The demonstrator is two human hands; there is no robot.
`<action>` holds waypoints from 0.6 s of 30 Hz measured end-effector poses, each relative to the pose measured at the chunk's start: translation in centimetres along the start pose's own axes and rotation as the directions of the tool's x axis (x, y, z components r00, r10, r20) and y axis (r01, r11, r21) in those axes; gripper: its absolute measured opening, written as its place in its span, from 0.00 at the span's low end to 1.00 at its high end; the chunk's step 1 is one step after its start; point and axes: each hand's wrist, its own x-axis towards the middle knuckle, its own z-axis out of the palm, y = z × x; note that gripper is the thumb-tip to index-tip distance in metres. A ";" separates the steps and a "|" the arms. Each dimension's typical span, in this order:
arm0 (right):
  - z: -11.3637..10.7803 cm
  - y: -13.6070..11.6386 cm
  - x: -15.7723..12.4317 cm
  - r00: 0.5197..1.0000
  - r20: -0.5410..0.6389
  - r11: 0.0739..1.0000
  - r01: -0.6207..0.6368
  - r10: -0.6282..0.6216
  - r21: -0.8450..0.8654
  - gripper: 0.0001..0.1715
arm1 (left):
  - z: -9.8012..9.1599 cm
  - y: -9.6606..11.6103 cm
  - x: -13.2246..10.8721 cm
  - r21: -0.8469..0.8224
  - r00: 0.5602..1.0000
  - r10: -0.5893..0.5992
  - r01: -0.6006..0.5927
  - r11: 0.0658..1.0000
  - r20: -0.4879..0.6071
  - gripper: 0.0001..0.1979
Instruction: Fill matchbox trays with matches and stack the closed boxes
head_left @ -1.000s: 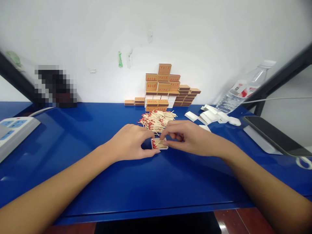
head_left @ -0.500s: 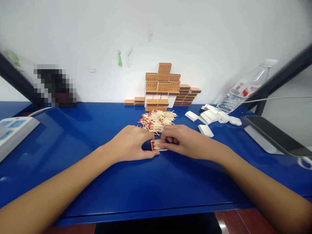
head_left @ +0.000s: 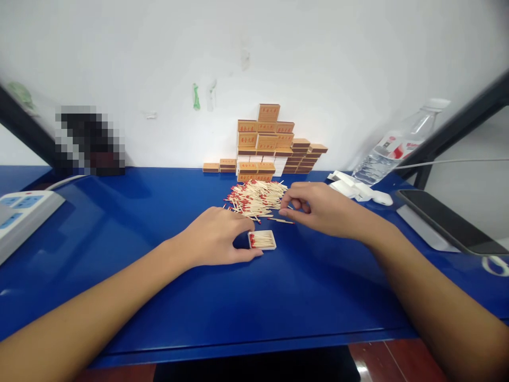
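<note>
My left hand (head_left: 217,236) rests on the blue table, its thumb and fingers closed around the left end of a small white matchbox tray (head_left: 274,242). Red-tipped matches (head_left: 260,240) lie side by side in this tray, heads to the left. Beyond it is a loose pile of matches (head_left: 254,199). At the right edge of the pile, my right hand (head_left: 318,207) has its thumb and fingertips pinched together; whatever may be between them is too small to make out. Just left of those fingertips, a few stray matches (head_left: 281,220) lie on the table.
Orange matchboxes (head_left: 267,140) are stacked against the wall behind the pile. White empty trays (head_left: 345,185) lie at the right, partly behind my right hand, near a tilted plastic bottle (head_left: 387,151) and a phone (head_left: 449,220). A power strip (head_left: 32,212) sits at the left.
My right hand has left the matchbox tray and moved up and right to the edge of the match pile. The left hand stays at the tray, almost unmoved.
</note>
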 end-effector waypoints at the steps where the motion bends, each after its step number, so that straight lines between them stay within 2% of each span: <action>1: -0.2 0.4 0.0 0.998 0.058 1.000 -0.021 0.021 0.004 0.09 | 0.0 0.0 0.0 -0.005 1.000 -0.006 0.006 1.000 0.004 0.17; 4: -0.3 1.1 -0.2 0.971 0.216 0.994 -0.109 0.101 0.028 0.11 | -0.1 0.0 0.0 -0.003 1.000 -0.016 0.016 1.000 -0.001 0.18; 7: 0.2 1.5 -0.3 0.942 0.285 0.980 -0.194 0.177 0.033 0.10 | 0.0 -0.1 0.0 -0.001 1.000 0.002 -0.002 1.000 0.001 0.17; 14: 0.3 1.7 -0.6 0.945 0.283 0.985 -0.173 0.163 0.009 0.14 | 0.0 -0.1 0.0 0.027 1.000 -0.002 0.002 1.000 0.004 0.19; 18: -0.2 1.1 -0.5 0.964 0.232 0.989 -0.144 0.129 0.045 0.11 | 0.3 -0.1 0.0 0.015 1.000 0.012 -0.012 1.000 -0.009 0.18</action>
